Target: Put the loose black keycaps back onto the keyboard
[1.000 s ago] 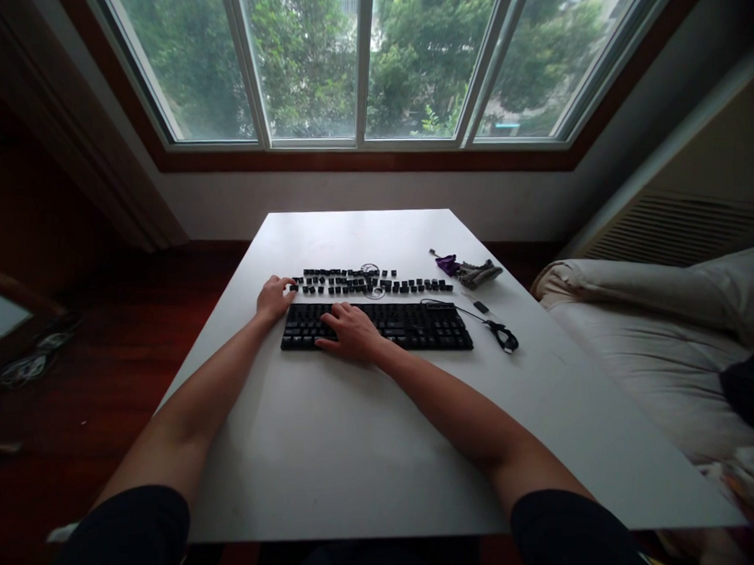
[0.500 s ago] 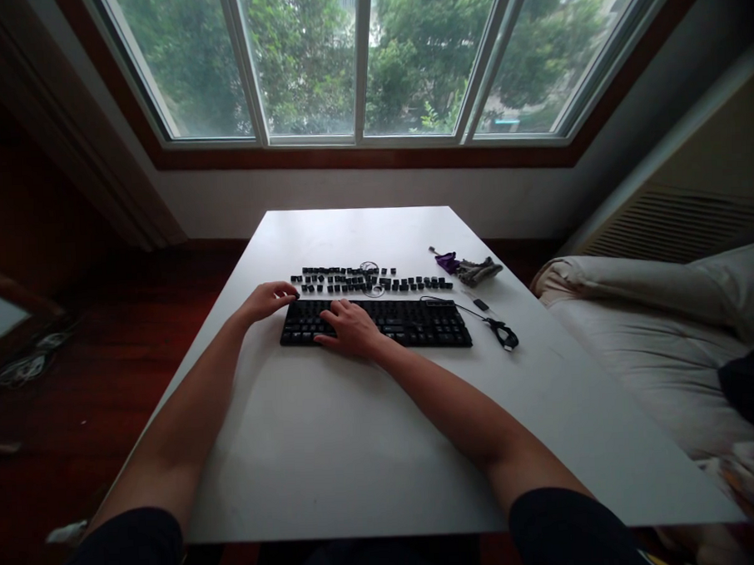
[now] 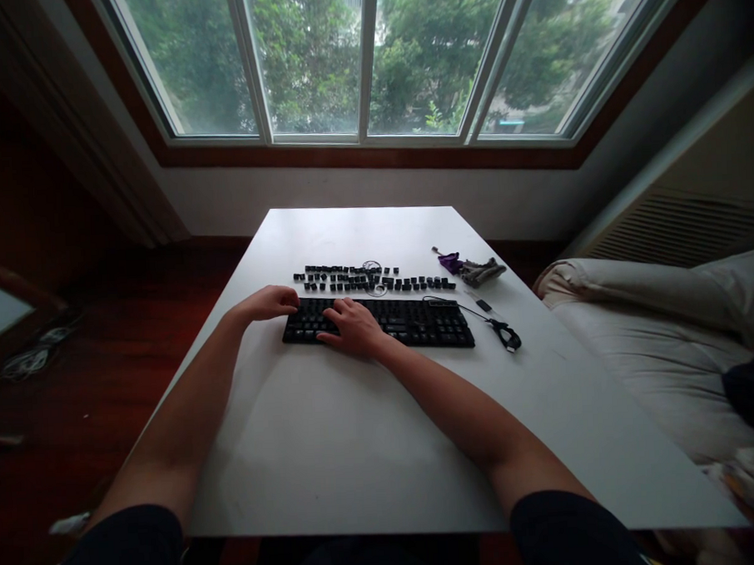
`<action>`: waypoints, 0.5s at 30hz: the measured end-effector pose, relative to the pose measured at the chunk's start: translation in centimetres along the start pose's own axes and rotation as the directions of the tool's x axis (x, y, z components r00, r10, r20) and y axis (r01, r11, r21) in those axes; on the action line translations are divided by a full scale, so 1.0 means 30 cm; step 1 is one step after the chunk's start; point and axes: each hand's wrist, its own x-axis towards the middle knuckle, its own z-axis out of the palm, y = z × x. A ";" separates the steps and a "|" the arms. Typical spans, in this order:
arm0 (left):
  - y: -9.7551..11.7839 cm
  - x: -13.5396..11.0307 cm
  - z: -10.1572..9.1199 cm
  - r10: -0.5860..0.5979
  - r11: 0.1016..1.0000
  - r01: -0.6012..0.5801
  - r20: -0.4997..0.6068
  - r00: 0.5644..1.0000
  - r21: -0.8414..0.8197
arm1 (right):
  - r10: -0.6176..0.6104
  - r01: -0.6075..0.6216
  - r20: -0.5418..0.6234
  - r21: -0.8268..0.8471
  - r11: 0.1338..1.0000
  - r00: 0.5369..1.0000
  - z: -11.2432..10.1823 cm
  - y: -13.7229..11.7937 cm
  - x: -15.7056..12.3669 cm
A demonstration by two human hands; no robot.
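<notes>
A black keyboard (image 3: 404, 319) lies on the white table, and its upper left corner is partly covered by my left hand (image 3: 271, 303). The fingers of that hand are curled and pinched together at the corner; a small black keycap seems to be between them, mostly hidden now. My right hand (image 3: 352, 327) rests on the left half of the keyboard, fingers spread and thumb near the front edge. Beyond the keyboard, several loose black keycaps (image 3: 352, 280) stand in uneven rows.
A thin wire ring tool (image 3: 376, 290) lies among the keycaps. At the right are a coiled black cable (image 3: 508, 337), a grey cloth-like bundle (image 3: 481, 272) and a purple item (image 3: 449, 263). A sofa (image 3: 635, 329) stands beside the table (image 3: 334, 451).
My left hand has turned and its fingers have curled in and down onto the keyboard's upper left corner. My right hand has stayed in place. The view has shifted slightly.
</notes>
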 end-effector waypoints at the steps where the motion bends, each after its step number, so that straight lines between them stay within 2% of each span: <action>1: 0.001 0.000 0.001 -0.012 1.000 0.012 0.000 1.000 -0.006 | 0.001 -0.001 0.002 0.002 1.000 1.000 0.000 0.000 0.000; 15: -0.008 0.005 0.002 -0.026 0.999 0.024 0.047 0.999 0.034 | 0.006 -0.006 0.003 0.019 1.000 1.000 -0.002 0.000 0.000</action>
